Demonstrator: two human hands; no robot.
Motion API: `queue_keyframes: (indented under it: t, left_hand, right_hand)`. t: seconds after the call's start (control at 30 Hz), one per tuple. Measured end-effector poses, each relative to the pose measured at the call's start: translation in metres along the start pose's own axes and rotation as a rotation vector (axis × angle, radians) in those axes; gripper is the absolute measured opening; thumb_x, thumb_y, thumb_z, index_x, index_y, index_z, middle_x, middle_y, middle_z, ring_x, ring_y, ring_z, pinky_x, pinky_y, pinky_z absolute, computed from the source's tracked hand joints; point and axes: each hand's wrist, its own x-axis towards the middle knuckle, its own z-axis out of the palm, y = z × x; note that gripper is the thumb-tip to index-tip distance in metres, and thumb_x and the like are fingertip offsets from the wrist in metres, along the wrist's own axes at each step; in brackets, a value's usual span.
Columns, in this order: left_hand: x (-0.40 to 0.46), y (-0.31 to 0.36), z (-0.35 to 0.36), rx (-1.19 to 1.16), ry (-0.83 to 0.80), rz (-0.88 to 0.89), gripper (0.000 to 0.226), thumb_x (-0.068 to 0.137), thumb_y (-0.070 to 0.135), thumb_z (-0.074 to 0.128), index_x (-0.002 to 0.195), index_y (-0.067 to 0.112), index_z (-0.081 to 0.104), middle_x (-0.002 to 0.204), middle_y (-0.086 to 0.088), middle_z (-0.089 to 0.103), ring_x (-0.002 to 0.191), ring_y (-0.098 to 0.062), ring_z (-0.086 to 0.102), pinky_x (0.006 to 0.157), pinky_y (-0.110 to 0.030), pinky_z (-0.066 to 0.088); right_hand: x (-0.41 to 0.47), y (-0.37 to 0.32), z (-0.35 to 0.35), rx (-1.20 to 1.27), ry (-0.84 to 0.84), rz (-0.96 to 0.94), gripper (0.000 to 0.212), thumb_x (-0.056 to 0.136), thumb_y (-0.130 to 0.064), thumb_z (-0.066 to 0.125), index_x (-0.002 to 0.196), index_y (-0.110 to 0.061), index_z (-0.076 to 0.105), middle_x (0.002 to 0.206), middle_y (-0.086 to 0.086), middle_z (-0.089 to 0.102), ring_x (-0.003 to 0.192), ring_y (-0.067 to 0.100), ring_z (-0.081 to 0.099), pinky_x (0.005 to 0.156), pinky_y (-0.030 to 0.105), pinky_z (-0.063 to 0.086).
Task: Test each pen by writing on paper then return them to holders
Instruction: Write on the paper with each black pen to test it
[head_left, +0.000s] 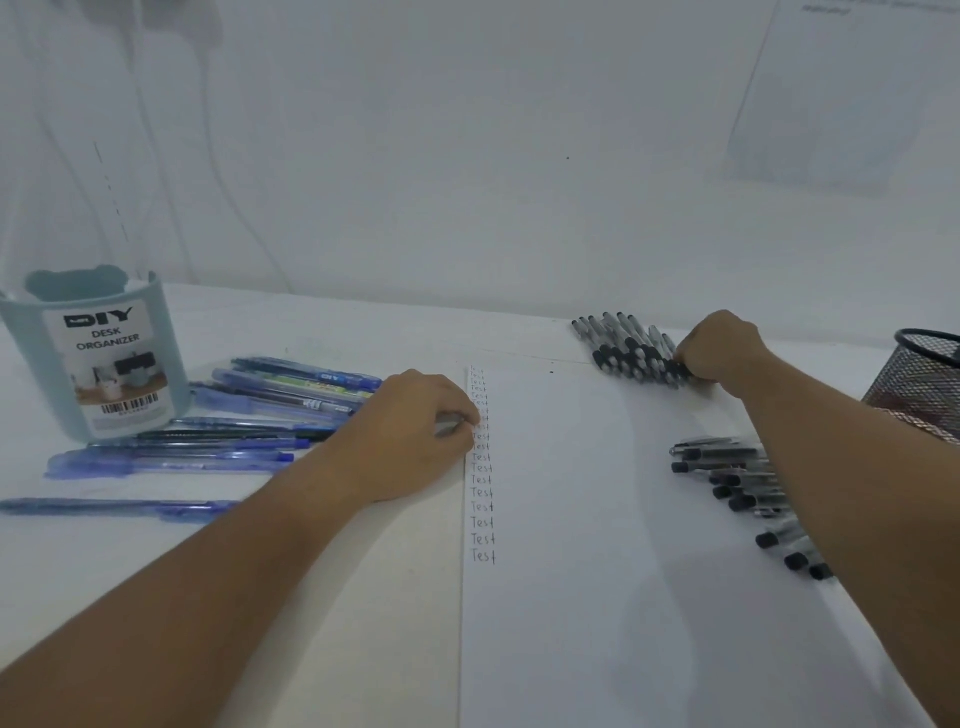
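Closest to us, our two bare forearms stretch out over the sheet of paper (597, 519), and down its left edge runs a column of "Test" (482, 467) scribbles, so a good batch of pens looks already tried. Our left hand (415, 431) rests at that edge, fingers curled loosely against the paper, seemingly pinning it; whether it holds anything we cannot tell. Our right hand (719, 345) reaches far out, fingers curled onto the near end of the row of black pens (631, 348), apparently pinching one at its right end.

Just behind that wrist, under our right forearm, lies a second heap of black pens (748, 493), possibly the ones already tested, though we can't be sure. Left of our left fingers sprawl the blue pens (249, 426), and beyond them stands the blue desk organizer (104, 353), no pens showing at its rim. Right of our right hand, the black mesh holder (922, 379) peeks in, contents unclear.

We'd judge the returning hardly begun: every pen we can see is on the table. Nothing blocks the paper, but the heap under our arm could get nudged.
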Motion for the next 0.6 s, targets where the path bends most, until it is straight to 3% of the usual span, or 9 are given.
queue_keyframes:
  t: [0.1, 0.2, 0.3, 0.4, 0.47, 0.6]
  left_hand:
    - [0.000, 0.001, 0.000, 0.006, -0.003, 0.004, 0.019, 0.088, 0.017, 0.058, 0.101, 0.018, 0.073, 0.107, 0.010, 0.067, 0.096, -0.003, 0.052, 0.081, 0.000, 0.029]
    - [-0.001, 0.002, -0.001, 0.007, -0.004, 0.012, 0.019, 0.088, 0.016, 0.059, 0.101, 0.017, 0.073, 0.107, 0.009, 0.068, 0.095, -0.002, 0.052, 0.079, 0.003, 0.028]
    - [-0.001, 0.001, -0.001, -0.003, -0.005, 0.002, 0.019, 0.089, 0.017, 0.058, 0.102, 0.019, 0.072, 0.107, 0.010, 0.066, 0.095, -0.001, 0.051, 0.079, 0.003, 0.029]
    - [-0.001, 0.002, 0.000, -0.004, 0.000, -0.007, 0.019, 0.088, 0.016, 0.058, 0.101, 0.019, 0.072, 0.106, 0.010, 0.066, 0.096, -0.001, 0.051, 0.079, 0.004, 0.029]
    - [-0.001, 0.002, 0.000, -0.004, 0.003, -0.006, 0.019, 0.088, 0.015, 0.059, 0.100, 0.019, 0.073, 0.106, 0.010, 0.067, 0.095, -0.002, 0.051, 0.079, 0.004, 0.029]
    - [-0.002, 0.002, 0.000, -0.006, 0.010, -0.010, 0.018, 0.088, 0.014, 0.060, 0.099, 0.018, 0.073, 0.105, 0.009, 0.067, 0.095, -0.002, 0.052, 0.079, 0.003, 0.029]
  right_hand:
    - [0.000, 0.002, -0.001, -0.012, -0.029, -0.032, 0.022, 0.091, -0.002, 0.052, 0.105, 0.005, 0.068, 0.105, 0.018, 0.069, 0.075, 0.026, 0.055, 0.050, 0.021, 0.036]
    - [-0.006, 0.003, -0.004, 0.010, -0.027, -0.029, 0.026, 0.090, -0.001, 0.052, 0.109, 0.005, 0.068, 0.111, 0.018, 0.069, 0.087, 0.030, 0.062, 0.068, 0.030, 0.053]
    - [-0.013, 0.003, -0.010, 0.033, -0.024, -0.045, 0.027, 0.091, 0.001, 0.052, 0.112, 0.008, 0.067, 0.113, 0.022, 0.068, 0.102, 0.037, 0.064, 0.091, 0.041, 0.054]
    - [-0.023, 0.002, -0.022, 0.093, -0.037, -0.085, 0.024, 0.089, 0.004, 0.052, 0.107, 0.010, 0.067, 0.104, 0.021, 0.069, 0.098, 0.037, 0.067, 0.083, 0.039, 0.056]
    - [-0.036, 0.001, -0.037, 0.137, -0.073, -0.115, 0.023, 0.090, 0.005, 0.049, 0.098, -0.002, 0.070, 0.092, 0.014, 0.067, 0.091, 0.035, 0.067, 0.075, 0.034, 0.053]
    - [-0.069, 0.001, -0.066, 0.082, -0.312, -0.237, 0.038, 0.087, 0.012, 0.046, 0.082, -0.018, 0.070, 0.092, 0.009, 0.071, 0.088, 0.025, 0.067, 0.072, 0.033, 0.056]
